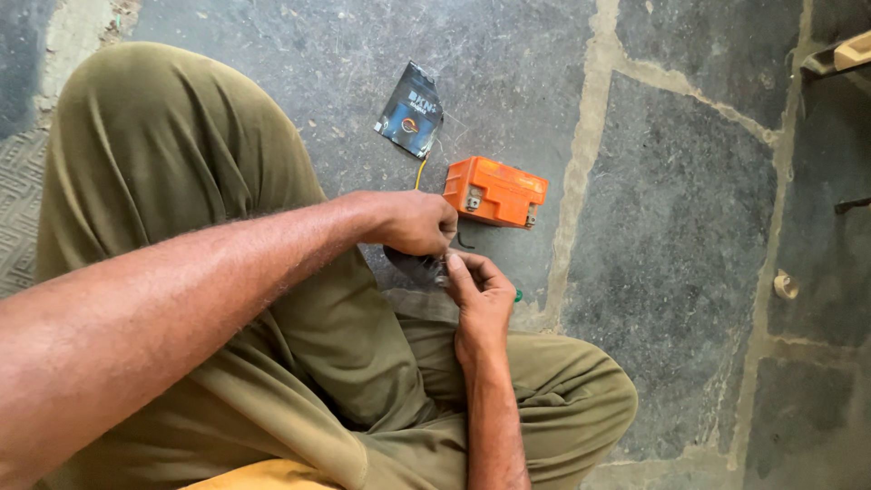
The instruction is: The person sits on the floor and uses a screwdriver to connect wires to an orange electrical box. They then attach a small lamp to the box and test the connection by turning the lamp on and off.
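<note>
Olive-green trousers [227,272] fill my view; left hand [413,222] and right hand [481,295] pinch a small dark stiff part [419,268], probably light, best held by its edges.

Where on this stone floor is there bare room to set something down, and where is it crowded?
Bare: the big slab right of the orange battery, up to the small ring; also the floor above the dark packet. Crowded: between battery and knees, where the left hand and right hand work a small dark part.
</note>
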`<state>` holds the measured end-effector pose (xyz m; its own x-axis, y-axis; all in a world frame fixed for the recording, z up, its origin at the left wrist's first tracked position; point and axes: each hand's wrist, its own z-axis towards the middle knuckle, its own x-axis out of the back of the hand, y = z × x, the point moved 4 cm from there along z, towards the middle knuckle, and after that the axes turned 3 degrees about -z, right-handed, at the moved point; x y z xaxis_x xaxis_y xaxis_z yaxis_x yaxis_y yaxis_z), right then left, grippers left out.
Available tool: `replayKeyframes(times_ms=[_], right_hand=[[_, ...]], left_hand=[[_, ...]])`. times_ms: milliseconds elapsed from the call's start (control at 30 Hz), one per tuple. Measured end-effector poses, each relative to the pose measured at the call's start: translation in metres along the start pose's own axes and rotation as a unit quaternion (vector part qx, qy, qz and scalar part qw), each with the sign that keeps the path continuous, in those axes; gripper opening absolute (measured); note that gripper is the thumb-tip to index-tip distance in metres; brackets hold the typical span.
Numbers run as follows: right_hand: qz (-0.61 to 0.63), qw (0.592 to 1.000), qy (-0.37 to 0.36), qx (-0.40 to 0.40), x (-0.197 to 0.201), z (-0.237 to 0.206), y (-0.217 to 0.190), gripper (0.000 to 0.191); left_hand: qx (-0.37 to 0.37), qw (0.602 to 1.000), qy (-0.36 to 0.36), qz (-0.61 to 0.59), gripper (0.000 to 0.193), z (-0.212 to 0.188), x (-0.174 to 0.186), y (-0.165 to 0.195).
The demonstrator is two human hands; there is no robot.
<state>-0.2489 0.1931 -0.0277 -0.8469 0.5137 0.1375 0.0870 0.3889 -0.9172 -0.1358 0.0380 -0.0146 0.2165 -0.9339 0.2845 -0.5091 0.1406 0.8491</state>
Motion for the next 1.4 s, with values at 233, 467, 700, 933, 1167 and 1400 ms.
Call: replayKeyframes(times_ms=[233, 467, 700, 933, 1167, 1400], right_hand=[[-0.183, 0.982, 0.010, 0.046, -0.016, 0.003, -0.006, 0.016], [-0.265, 0.954, 0.078, 0.117, -0.001, 0.011, -0.029, 0.014], [-0.560, 0.819, -0.022, 0.121, -0.020, 0.017, -0.038, 0.026], [-0.561, 0.810, 0.005, 0.170, -0.027, 0.018, -0.044, 0.032], [-0.553, 0.817, -0.004, 0.162, -0.030, 0.010, -0.043, 0.013], [-0.427, 0.883, -0.019, 0.193, -0.033, 0.005, -0.047, 0.012]], left_hand=[[0.108, 0.971, -0.060, 0.204, 0.030, 0.006, 0.012, -0.015], [0.057, 0.943, 0.217, 0.246, 0.015, 0.018, 0.052, -0.025], [-0.036, 0.951, 0.136, 0.275, 0.017, 0.044, 0.028, -0.030], [-0.022, 0.953, 0.135, 0.271, 0.015, 0.054, 0.028, -0.036], [-0.027, 0.956, 0.137, 0.257, 0.017, 0.037, 0.029, -0.028], [-0.002, 0.976, 0.053, 0.210, 0.024, 0.012, 0.028, -0.016]])
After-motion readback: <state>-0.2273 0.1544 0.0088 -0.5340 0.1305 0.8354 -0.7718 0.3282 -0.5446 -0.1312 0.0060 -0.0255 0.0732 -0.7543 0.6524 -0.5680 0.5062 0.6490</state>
